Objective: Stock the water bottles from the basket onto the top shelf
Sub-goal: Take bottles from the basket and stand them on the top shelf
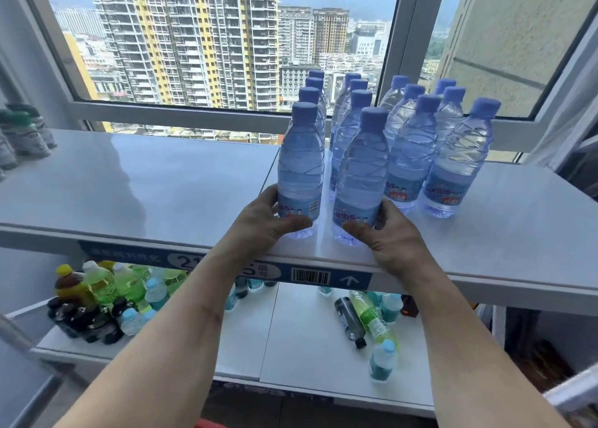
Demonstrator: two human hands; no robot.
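Left hand (265,220) and right hand (393,233) each clasp a bottle (301,168) near shelf (129,188) edge; a nudge could topple either.

Bottles (382,142) in rows on top shelf (129,185) rt.

Shop-style stockroom, high floor, as I view it: white top shelf (129,185) with barcode price strip (310,276), assorted drinks (97,295) below, window (194,39) onto tower blocks.
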